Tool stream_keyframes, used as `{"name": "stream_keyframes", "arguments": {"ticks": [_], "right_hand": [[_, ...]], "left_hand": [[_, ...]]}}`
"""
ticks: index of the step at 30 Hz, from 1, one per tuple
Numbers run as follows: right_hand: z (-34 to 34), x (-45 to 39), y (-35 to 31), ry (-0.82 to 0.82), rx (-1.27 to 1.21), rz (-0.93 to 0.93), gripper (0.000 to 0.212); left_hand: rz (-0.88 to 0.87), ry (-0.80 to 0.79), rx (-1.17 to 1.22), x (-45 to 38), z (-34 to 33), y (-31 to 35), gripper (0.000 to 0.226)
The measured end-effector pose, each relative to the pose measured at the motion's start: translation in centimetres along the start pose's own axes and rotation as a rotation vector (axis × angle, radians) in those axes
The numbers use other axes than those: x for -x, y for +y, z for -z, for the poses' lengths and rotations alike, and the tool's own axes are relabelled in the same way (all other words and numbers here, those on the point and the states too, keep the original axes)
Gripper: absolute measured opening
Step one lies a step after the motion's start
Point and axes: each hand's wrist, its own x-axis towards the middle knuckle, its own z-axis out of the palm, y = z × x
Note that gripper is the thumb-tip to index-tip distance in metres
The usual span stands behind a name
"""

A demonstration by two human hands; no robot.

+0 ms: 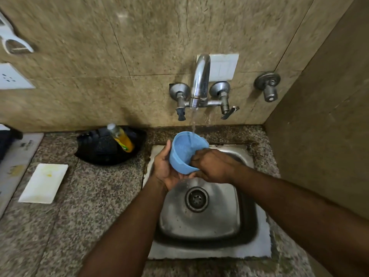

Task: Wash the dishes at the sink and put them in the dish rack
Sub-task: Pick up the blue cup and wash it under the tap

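Observation:
A blue plastic bowl (184,151) is held tilted over the steel sink (201,222), its mouth turned up and away toward the wall. My left hand (166,168) cups the bowl from below and the left side. My right hand (211,164) grips its right rim, fingers curled over the edge into the bowl. Water runs from the chrome tap (200,80) in a thin stream onto the bowl's far rim. A black dish rack (103,150) sits on the counter left of the sink.
A bottle of yellow dish soap (120,137) lies in the black rack. A white rectangular plate (44,182) with yellow stains sits on the granite counter at the left. A wall stands close on the right. The sink drain (196,199) is uncovered.

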Motion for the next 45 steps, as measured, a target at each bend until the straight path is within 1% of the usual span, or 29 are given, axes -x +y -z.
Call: {"name": "stream_keyframes", "arguments": {"ticks": [2, 3, 4, 7, 9, 11, 13, 15, 17, 18, 19, 20, 21, 23, 24, 25, 26, 27, 28, 29, 31, 33, 35, 36, 38, 40, 42, 43, 45], "right_hand": [[-0.3, -0.6, -0.6, -0.039, -0.144, -0.099, 0.061], [-0.4, -0.8, -0.8, -0.048, -0.191, -0.117, 0.062], [-0.4, -0.9, -0.7, -0.058, -0.184, -0.093, 0.059], [0.3, 0.0, 0.5, -0.08, 0.007, 0.1, 0.038], [1.1, 0.3, 1.2, -0.083, 0.143, 0.137, 0.027], [1.6, -0.2, 0.8, -0.136, 0.315, 0.097, 0.023], [1.8, -0.4, -0.1, -0.248, 0.451, 0.042, 0.023], [2.0, 0.0, -0.8, -0.366, 0.502, -0.053, 0.024], [2.1, 0.7, -1.2, -0.47, 0.522, -0.167, 0.025], [2.2, 0.9, -1.3, -0.503, 0.54, -0.204, 0.025], [2.3, 0.8, -1.5, -0.522, 0.558, -0.232, 0.025], [2.4, 0.5, -1.8, -0.523, 0.565, -0.251, 0.026], [2.4, 0.1, -2.2, -0.507, 0.565, -0.258, 0.027], [2.1, -0.5, -2.7, -0.417, 0.524, -0.23, 0.03], [1.8, -0.5, -2.8, -0.332, 0.466, -0.202, 0.031], [1.3, -0.3, -2.6, -0.211, 0.367, -0.18, 0.033], [0.8, 0.2, -2.2, -0.066, 0.196, -0.18, 0.036], [0.5, 0.8, -1.8, 0.08, -0.023, -0.209, 0.04], [0.4, 1.2, -1.5, 0.19, -0.232, -0.261, 0.044], [0.4, 1.5, -1.1, 0.249, -0.369, -0.328, 0.047], [0.4, 1.6, -0.9, 0.263, -0.484, -0.481, 0.058], [0.0, 1.2, -1.0, 0.255, -0.576, -0.61, 0.063], [-0.5, 0.7, -0.9, 0.3, -0.734, -0.701, 0.059], [-0.7, 0.5, -0.9, 0.312, -0.754, -0.738, 0.057], [-0.7, 0.0, -0.6, 0.295, -0.683, -0.813, 0.052], [-0.6, -0.5, -0.2, 0.268, -0.58, -0.956, 0.044], [-0.8, -0.9, 0.1, 0.19, -0.477, -1.117, 0.036], [-0.9, -1.1, 0.0, 0.153, -0.444, -1.151, 0.032], [-1.1, -1.5, -0.6, 0.177, -0.416, -1.166, 0.027]], "left_hand": [[-0.07, 0.049, 0.033, 0.0, -0.6, -0.5, 0.055], [-0.084, 0.065, 0.055, 0.0, -0.8, -0.6, 0.053], [-0.076, 0.069, 0.061, -0.2, -0.9, -0.7, 0.054], [0.007, 0.07, 0.024, -0.2, -0.6, -0.4, 0.067], [0.048, 0.086, 0.003, -0.2, -0.3, 0.0, 0.072], [0.073, 0.145, 0.0, -0.3, -0.6, 0.0, 0.07], [0.044, 0.281, -0.079, -0.8, -0.6, -0.3, 0.065], [0.002, 0.437, -0.227, -1.3, -0.2, -0.5, 0.069], [0.008, 0.465, -0.338, -1.0, -0.1, -0.7, 0.073], [0.003, 0.449, -0.397, -0.6, -0.4, -0.9, 0.069], [-0.019, 0.434, -0.484, -0.4, -0.7, -1.1, 0.057], [-0.057, 0.425, -0.571, -0.5, -0.6, -1.3, 0.039], [-0.103, 0.443, -0.652, -0.9, -0.4, -1.5, 0.032], [-0.193, 0.541, -0.749, -2.6, 1.3, -1.5, 0.048], [-0.23, 0.584, -0.765, -4.4, 3.1, -1.5, 0.051], [-0.27, 0.619, -0.782, -5.3, 3.7, -1.1, 0.051], [-0.287, 0.641, -0.814, -5.0, 3.3, -0.6, 0.048], [-0.293, 0.664, -0.87, -3.1, 1.6, 0.3, 0.041], [-0.301, 0.676, -0.943, -1.5, 0.2, 0.8, 0.028], [-0.316, 0.678, -1.008, -0.7, -0.2, 1.0, 0.016], [-0.331, 0.665, -1.08, -0.2, -0.5, 0.9, 0.004], [-0.33, 0.613, -1.11, -0.3, -0.3, 0.6, 0.007], [-0.298, 0.517, -1.13, -0.4, -0.2, 0.4, 0.019], [-0.276, 0.47, -1.137, -0.5, -0.3, 0.4, 0.028], [-0.293, 0.405, -1.165, -0.8, -0.2, 0.5, 0.043], [-0.355, 0.388, -1.234, -1.2, 0.2, 0.5, 0.042], [-0.391, 0.42, -1.288, -1.8, 0.3, 0.2, 0.036], [-0.411, 0.462, -1.312, -1.6, -0.2, -0.1, 0.033], [-0.498, 0.602, -1.337, -1.3, -1.2, -0.9, 0.026]]}}
